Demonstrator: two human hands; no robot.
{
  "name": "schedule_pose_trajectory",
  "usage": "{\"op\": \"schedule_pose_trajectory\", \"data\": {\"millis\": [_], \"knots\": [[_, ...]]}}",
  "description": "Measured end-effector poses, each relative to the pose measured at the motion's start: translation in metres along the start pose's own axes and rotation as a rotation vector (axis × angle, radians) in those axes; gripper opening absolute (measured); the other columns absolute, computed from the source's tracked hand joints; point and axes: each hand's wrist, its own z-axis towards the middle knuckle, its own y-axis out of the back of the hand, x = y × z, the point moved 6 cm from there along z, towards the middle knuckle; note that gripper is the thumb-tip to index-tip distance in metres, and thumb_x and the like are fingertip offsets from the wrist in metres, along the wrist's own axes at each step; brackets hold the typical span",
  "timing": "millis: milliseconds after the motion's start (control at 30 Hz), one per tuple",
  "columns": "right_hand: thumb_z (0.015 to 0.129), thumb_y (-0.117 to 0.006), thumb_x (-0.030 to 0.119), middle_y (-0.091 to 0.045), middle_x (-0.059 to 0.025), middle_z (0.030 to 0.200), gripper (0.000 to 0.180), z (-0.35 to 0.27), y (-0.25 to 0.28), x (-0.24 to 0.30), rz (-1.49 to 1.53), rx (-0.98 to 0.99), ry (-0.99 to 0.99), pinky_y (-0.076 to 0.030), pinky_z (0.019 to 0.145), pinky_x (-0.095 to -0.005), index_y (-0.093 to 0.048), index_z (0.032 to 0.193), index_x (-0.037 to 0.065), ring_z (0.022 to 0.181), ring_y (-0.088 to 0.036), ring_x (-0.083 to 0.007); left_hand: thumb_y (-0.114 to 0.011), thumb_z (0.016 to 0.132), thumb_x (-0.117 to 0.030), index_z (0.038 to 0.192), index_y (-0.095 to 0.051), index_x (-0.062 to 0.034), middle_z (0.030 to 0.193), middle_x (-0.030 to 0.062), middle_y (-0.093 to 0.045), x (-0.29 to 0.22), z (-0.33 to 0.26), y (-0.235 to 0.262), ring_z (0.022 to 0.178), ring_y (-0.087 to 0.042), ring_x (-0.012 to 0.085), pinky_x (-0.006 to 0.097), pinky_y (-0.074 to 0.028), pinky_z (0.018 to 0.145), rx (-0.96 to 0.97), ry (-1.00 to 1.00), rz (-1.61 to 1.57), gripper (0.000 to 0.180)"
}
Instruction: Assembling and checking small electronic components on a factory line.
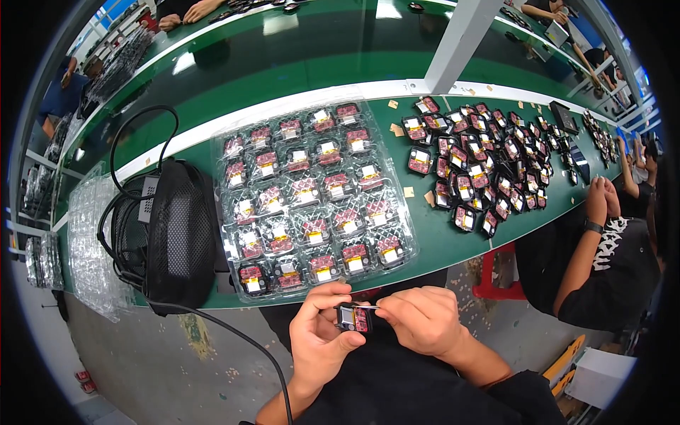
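My left hand (pixel 316 340) grips a small black-cased electronic unit (pixel 353 318) by its edges, thumb in front and fingers behind. Its open face shows a red circuit board and a silver-grey block. Pinched in my right hand (pixel 421 320) is a thin silver tool (pixel 367 307), whose tip lies over the unit's upper edge; the fingers hide the rest of it. Just beyond both hands, a clear plastic blister tray (pixel 406 225) holds rows of similar units with red boards and white or yellow parts.
Many similar units (pixel 478 166) lie heaped on the green table (pixel 397 244) to the right. A black mesh bag (pixel 185 234) with cables stands left of the tray, beside stacked clear trays (pixel 95 241). One black cable (pixel 248 329) hangs near my left forearm. A co-worker (pixel 595 262) sits right.
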Motion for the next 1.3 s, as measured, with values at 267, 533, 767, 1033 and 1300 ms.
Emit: {"op": "schedule_pose_trajectory", "data": {"millis": [267,533,767,1033,1300], "knots": [[0.081,-0.082,0.015,-0.068,-0.0023,0.078,0.018,0.0015,-0.0008,-0.0014,0.005,0.011,-0.001,-0.047,0.052,-0.0292,-0.071,0.093,0.007,0.058,-0.064,-0.0170,-0.092,0.078,-0.022,0.125,-0.060,0.0040,0.139,0.0145,-0.052,-0.0029,0.0020,0.0012,0.118,-0.063,0.0207,0.031,-0.052,0.097,0.002,-0.007,0.054,0.062],[0.081,-0.081,0.014,-0.068,-0.0026,0.077,0.018,0.0051,0.0006,-0.0029,0.039,0.006,-0.015,-0.048,0.052,-0.0294,-0.070,0.093,0.007,0.060,-0.066,-0.0177,-0.092,0.078,-0.020,0.125,-0.060,0.0049,0.139,0.0137,-0.051,-0.0053,0.0034,0.0001,0.117,-0.064,0.0216,0.033,-0.054,0.097,0.003,0.028,0.006,0.062],[0.083,-0.080,0.015,-0.066,-0.0009,0.076,0.016,0.0034,-0.0011,-0.0006,-0.019,0.016,-0.006,-0.045,0.050,-0.0293,-0.070,0.093,0.008,0.056,-0.062,-0.0160,-0.091,0.079,-0.013,0.127,-0.059,0.0053,0.140,0.0133,-0.049,-0.0038,0.0029,0.0005,0.116,-0.065,0.0220,0.033,-0.055,0.096,0.036,-0.013,0.055,0.061],[0.082,-0.081,0.014,-0.067,-0.0003,0.077,0.016,0.0017,-0.0010,0.0032,-0.068,-0.017,0.012,-0.043,0.050,-0.0286,-0.071,0.092,0.007,0.057,-0.061,-0.0142,-0.092,0.079,-0.018,0.127,-0.059,0.0048,0.138,0.0134,-0.051,-0.0037,0.0012,-0.0005,0.115,-0.064,0.0197,0.031,-0.054,0.094,0.002,-0.018,0.034,0.062],[0.082,-0.081,0.014,-0.067,-0.0008,0.078,0.015,-0.0007,0.0000,0.0058,-0.099,-0.037,0.019,-0.043,0.050,-0.0288,-0.072,0.091,0.006,0.056,-0.059,-0.0142,-0.092,0.079,-0.026,0.124,-0.061,0.0024,0.134,0.0158,-0.055,-0.0007,0.0004,0.0018,0.115,-0.064,0.0207,0.032,-0.053,0.097,-0.032,-0.020,0.049,0.062]]}}
